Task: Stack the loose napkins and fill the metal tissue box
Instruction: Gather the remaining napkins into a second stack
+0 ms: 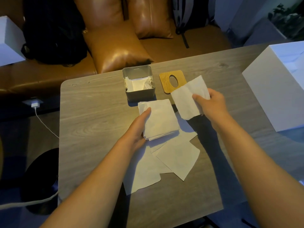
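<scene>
A metal tissue box stands open at the table's far edge, with white napkins inside. Its wooden lid with an oval hole lies flat to the right. My left hand holds a stack of white napkins just in front of the box, thumb on top. My right hand pinches a single napkin held up over the lid's near edge. Several loose napkins lie spread on the table below the stack.
The grey wooden table has a big white box on its right side. Behind it is a brown leather sofa with a black bag. A charger cable hangs at the left.
</scene>
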